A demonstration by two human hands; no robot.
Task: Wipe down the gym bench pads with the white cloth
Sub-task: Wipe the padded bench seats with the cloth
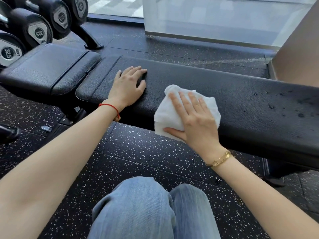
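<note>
- The long black bench pad runs left to right, its grained surface spotted with wet droplets toward the right end.
- On it lie a folded white cloth at the near edge, under the right hand, and the left hand laid flat.
- A shorter seat pad sits just beside its left end.
- Both stand on speckled black rubber floor.

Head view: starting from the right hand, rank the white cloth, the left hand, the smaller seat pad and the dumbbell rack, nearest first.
1. white cloth, under the right hand.
2. left hand, flat on the long pad, leftward.
3. smaller seat pad, beyond the gap, farther left.
4. dumbbell rack, top left corner.
</note>
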